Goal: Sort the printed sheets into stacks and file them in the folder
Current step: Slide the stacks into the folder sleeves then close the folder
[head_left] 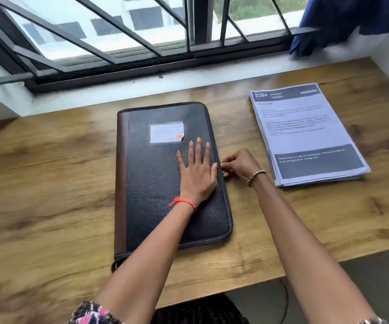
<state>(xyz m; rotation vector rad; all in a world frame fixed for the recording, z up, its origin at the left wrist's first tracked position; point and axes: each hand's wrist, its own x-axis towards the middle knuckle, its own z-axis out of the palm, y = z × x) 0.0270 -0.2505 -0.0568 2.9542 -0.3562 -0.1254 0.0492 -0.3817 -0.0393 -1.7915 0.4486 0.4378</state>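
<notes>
Black folder (151,183): closed and flat on the middle of the wooden tabletop (48,183). Its brown spine is on the left, a label window (167,133) sits on the cover, and its near end is close to the tabletop's near edge.
Printed sheets (305,136): one thick pile, face up, toward the tabletop's far right corner. It lies apart from the folder and has not been split into stacks.
Left hand (197,175): fingers straight and slightly spread, the palm pressing the cover down near the folder's right edge.
Right hand (240,163): fingers curled, with thumb and fingertips pinching at the folder's zipped right edge. They hide whether it is the zip pull that they hold.
Step in hand: probably opening the folder, one hand steadying it while the other works the zip. Neither sorting nor filing looks begun.
Next move calls for: a steady pull along the edge and round the corners with the cover kept pinned, then room beside the pile to lay out stacks.
Beyond the far edge: a barred window (118,31), with a blue cloth (341,22) hanging at the right.
</notes>
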